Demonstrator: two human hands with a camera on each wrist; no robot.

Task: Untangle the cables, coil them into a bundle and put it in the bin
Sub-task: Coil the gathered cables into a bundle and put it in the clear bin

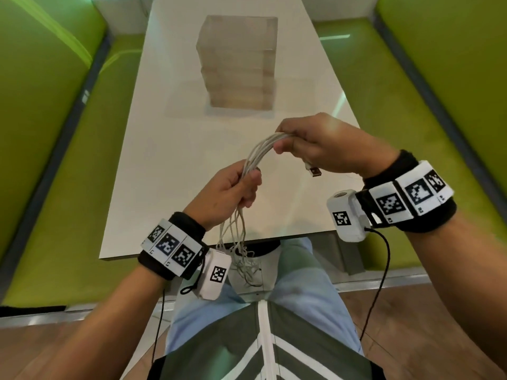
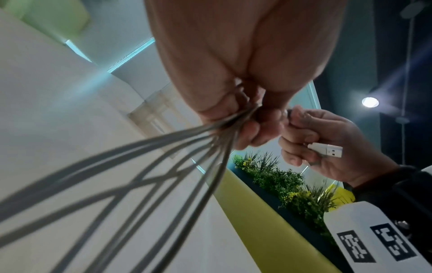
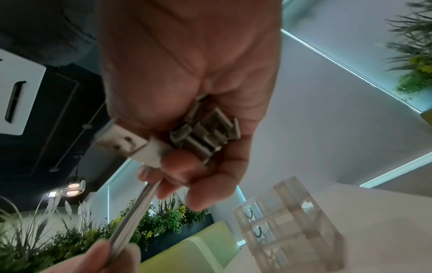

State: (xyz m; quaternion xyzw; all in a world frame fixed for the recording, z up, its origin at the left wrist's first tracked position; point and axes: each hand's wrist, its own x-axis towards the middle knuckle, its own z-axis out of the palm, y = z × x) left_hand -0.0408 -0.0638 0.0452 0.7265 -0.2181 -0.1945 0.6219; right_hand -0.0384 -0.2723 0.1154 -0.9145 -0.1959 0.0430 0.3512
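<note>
Several white cables run as one bunch between my two hands above the table's near end. My right hand grips the upper end of the bunch, with a USB plug sticking out below its palm. In the right wrist view several plugs lie gathered in that palm. My left hand grips the bunch lower down, and loose loops hang from it past the table edge. The left wrist view shows the strands fanning out from the fist. A clear plastic bin stands upright further back on the table.
The white table runs away from me between two green benches. A planter with green plants runs behind the bench on one side. My lap is under the table's near edge.
</note>
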